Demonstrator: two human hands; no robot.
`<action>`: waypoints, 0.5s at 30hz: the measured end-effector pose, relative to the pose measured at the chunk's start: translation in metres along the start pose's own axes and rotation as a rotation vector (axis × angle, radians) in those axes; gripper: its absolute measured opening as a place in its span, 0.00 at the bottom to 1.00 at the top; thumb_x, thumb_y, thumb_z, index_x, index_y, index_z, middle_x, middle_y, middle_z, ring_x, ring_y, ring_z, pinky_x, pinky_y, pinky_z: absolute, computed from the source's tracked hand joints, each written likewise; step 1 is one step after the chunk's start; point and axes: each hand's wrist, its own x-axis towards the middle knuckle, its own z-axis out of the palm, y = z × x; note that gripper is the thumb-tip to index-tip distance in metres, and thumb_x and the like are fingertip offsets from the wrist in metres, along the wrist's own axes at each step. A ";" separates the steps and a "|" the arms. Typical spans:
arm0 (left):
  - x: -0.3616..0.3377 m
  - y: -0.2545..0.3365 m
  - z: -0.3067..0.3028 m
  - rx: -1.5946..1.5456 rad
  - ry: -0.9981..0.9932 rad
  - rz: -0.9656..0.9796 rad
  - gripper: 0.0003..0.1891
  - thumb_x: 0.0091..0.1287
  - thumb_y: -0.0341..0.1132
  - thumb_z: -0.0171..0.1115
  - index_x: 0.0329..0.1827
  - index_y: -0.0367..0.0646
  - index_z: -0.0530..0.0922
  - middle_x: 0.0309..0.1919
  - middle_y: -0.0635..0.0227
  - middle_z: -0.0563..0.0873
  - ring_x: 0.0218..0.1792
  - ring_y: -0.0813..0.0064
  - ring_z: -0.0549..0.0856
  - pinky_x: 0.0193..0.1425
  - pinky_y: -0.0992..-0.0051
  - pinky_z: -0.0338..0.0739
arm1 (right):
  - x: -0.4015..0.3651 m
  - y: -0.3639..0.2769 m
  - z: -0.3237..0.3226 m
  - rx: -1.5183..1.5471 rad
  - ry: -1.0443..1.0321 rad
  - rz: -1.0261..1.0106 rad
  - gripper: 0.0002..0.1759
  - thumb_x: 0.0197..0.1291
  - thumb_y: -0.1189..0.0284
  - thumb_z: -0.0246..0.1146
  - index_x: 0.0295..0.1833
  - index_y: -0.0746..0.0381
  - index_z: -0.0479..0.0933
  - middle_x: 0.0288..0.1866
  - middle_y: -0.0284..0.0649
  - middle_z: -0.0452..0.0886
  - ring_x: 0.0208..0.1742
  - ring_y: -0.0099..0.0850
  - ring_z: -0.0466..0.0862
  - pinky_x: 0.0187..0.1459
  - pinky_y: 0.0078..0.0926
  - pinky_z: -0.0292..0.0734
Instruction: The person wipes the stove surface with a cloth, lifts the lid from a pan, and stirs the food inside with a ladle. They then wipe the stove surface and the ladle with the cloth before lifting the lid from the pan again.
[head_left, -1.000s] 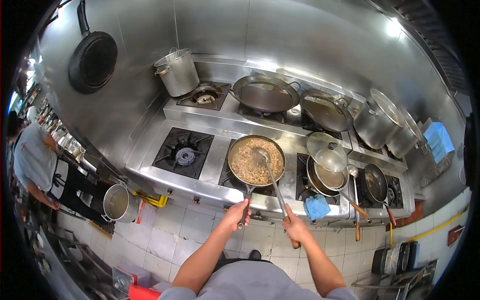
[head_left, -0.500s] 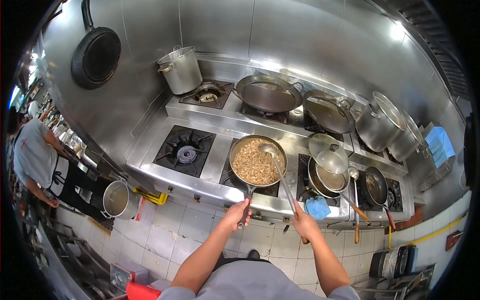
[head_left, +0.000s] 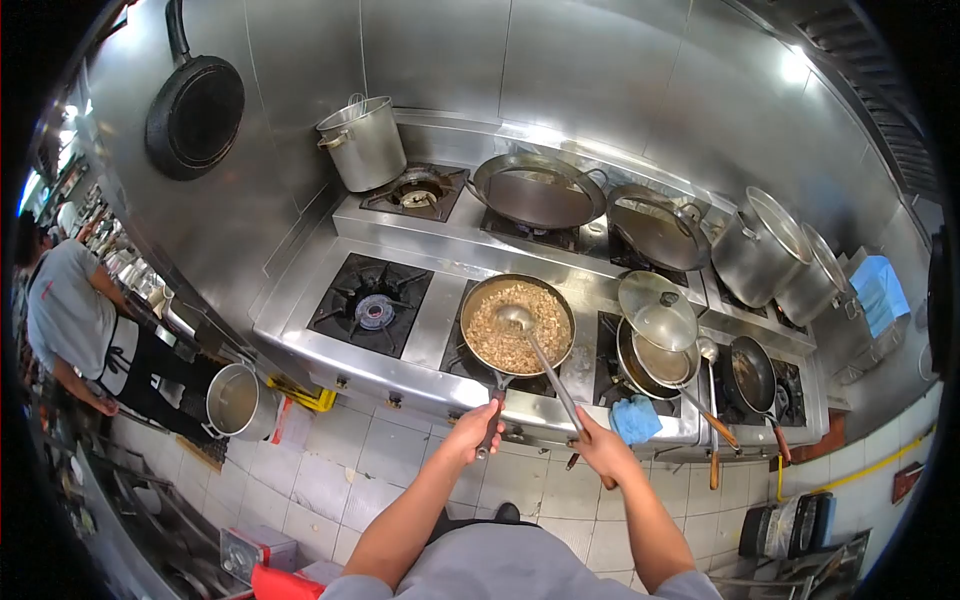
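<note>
Head view: left hand [head_left: 470, 433] grips pan [head_left: 503, 378], right hand [head_left: 606, 448] ladle [head_left: 549, 370]; co-worker's shirt marking [head_left: 47, 290] unreadable.

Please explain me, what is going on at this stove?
A person is working with food in a pan. Their left hand grips the handle of a frying pan, which sits over a front burner. Their right hand holds a long ladle, its bowl in the chopped brownish food. A blue cloth lies to the right, at the stove's front edge. Another person stands off to the left.
</note>
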 end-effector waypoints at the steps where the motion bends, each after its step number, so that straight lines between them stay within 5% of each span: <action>1: -0.001 0.001 0.001 0.004 0.000 0.006 0.15 0.69 0.50 0.47 0.46 0.48 0.69 0.22 0.72 0.73 0.13 0.80 0.72 0.13 0.77 0.68 | -0.014 0.000 -0.008 -0.006 0.001 -0.001 0.38 0.54 0.67 0.58 0.71 0.47 0.51 0.43 0.59 0.77 0.43 0.53 0.78 0.46 0.35 0.72; 4: -0.001 -0.002 0.001 -0.002 0.004 0.015 0.16 0.69 0.50 0.47 0.46 0.48 0.69 0.22 0.72 0.74 0.13 0.80 0.72 0.13 0.77 0.68 | -0.056 0.009 -0.013 -0.055 0.013 -0.060 0.38 0.55 0.68 0.56 0.71 0.43 0.51 0.37 0.57 0.78 0.37 0.52 0.79 0.41 0.39 0.72; 9: -0.001 -0.002 0.001 0.003 0.001 0.005 0.16 0.69 0.50 0.47 0.46 0.48 0.69 0.22 0.72 0.74 0.13 0.80 0.72 0.13 0.77 0.68 | -0.076 0.004 -0.018 0.315 -0.241 0.185 0.38 0.55 0.67 0.57 0.71 0.46 0.50 0.38 0.58 0.78 0.40 0.53 0.78 0.43 0.37 0.72; 12: 0.000 -0.002 0.002 -0.006 0.017 0.006 0.16 0.69 0.50 0.47 0.46 0.48 0.69 0.22 0.72 0.74 0.13 0.80 0.72 0.13 0.77 0.68 | -0.045 0.016 0.017 -0.012 0.010 0.021 0.38 0.56 0.67 0.56 0.71 0.48 0.49 0.39 0.58 0.78 0.41 0.54 0.78 0.44 0.37 0.72; 15: 0.001 -0.003 -0.002 -0.019 0.003 0.014 0.16 0.69 0.50 0.47 0.47 0.48 0.69 0.22 0.72 0.74 0.13 0.80 0.72 0.13 0.77 0.68 | -0.058 -0.024 0.015 0.105 -0.004 0.112 0.38 0.56 0.67 0.55 0.71 0.48 0.48 0.41 0.59 0.77 0.43 0.56 0.77 0.46 0.38 0.71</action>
